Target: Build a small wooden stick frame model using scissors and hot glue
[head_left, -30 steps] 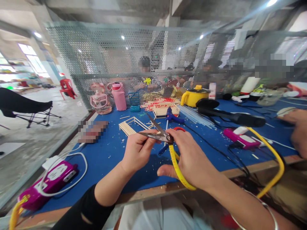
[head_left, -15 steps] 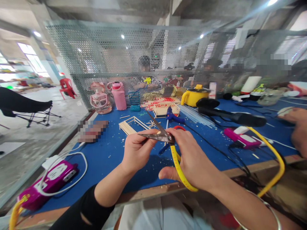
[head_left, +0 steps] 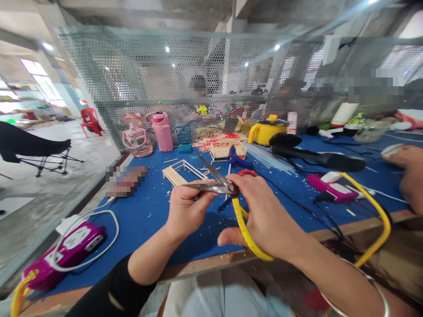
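In the head view, the left hand's [head_left: 187, 213] curled fingertips are hidden; whether they pinch anything, I cannot tell. The right hand [head_left: 269, 220] grips the scissors [head_left: 232, 188], blades parted over the left, near a stick frame [head_left: 175, 175], thumb outstretched.

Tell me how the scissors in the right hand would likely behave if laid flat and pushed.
The scissors look flat overall, so they would probably slide rather than roll. Their metal blades should stay stiff, though, spread apart as they are, they might swing together.
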